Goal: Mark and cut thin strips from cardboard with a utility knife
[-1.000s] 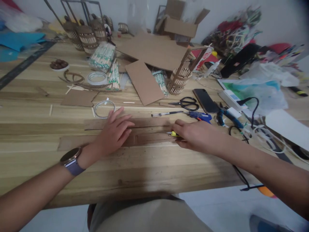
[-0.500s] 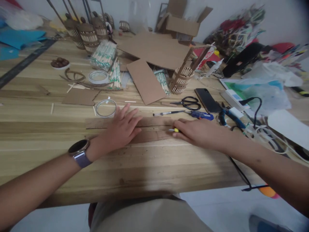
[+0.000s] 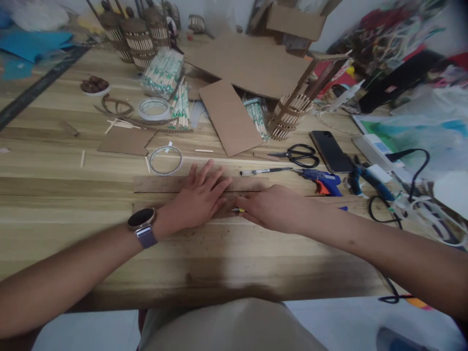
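Note:
My left hand (image 3: pixel 199 197) lies flat with its fingers spread, pressing on two brown cardboard strips. The upper strip (image 3: pixel 157 184) runs out to both sides beneath the fingers. Just nearer to me is the lower strip (image 3: pixel 224 213), partly covered by the hand. My right hand (image 3: pixel 272 208) is closed around a small craft knife (image 3: pixel 240 210); only its yellow front and thin metal tip show. That tip points left at the lower strip, close to my left thumb. Whether the blade touches the cardboard I cannot tell.
Beyond the hands lie a tape roll (image 3: pixel 165 161), a pen (image 3: pixel 266 171), black scissors (image 3: pixel 298 156), a blue glue gun (image 3: pixel 323 179) and a phone (image 3: pixel 332 151). Blue-handled pliers (image 3: pixel 371 181) and cables are at right. Cardboard sheets (image 3: pixel 234 117) and a stick basket (image 3: pixel 288 117) stand farther back.
My right hand has moved left along the lower strip with the knife, closer to my left hand. The left hand stays spread on the cardboard. The view has shifted slightly.

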The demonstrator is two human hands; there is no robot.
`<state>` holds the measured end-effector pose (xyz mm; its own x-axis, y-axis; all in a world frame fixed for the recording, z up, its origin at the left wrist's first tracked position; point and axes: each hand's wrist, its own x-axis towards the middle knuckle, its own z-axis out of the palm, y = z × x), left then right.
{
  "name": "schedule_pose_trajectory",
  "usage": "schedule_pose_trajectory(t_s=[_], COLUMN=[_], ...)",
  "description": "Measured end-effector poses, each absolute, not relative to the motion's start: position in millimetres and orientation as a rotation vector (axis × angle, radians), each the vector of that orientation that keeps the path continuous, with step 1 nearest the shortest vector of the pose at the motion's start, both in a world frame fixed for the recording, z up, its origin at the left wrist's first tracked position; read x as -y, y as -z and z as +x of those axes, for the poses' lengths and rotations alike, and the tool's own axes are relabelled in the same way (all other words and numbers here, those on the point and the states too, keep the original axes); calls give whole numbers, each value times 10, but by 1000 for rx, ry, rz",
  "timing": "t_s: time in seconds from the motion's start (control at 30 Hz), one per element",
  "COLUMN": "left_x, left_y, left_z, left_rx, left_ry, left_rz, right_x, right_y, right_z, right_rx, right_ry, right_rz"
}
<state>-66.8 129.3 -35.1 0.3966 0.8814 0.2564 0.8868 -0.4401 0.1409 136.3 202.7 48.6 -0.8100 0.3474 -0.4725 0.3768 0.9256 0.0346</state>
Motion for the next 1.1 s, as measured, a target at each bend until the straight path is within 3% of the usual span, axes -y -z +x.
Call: schedule_pose_trajectory(t_s=[0.73,1.1], left_x=[-1283,-1283], left_y=[327,344], left_z=[-654,-656], left_rx=[1633,1624], left_ry=[462,498], left_rz=[-2592,-2592], right_x=[-2037,-1914], right_y=[-532,-618], right_z=[1345,1218], right_rx=[-2628,-2508], right_ry=[134,-56], right_rz=[470,460])
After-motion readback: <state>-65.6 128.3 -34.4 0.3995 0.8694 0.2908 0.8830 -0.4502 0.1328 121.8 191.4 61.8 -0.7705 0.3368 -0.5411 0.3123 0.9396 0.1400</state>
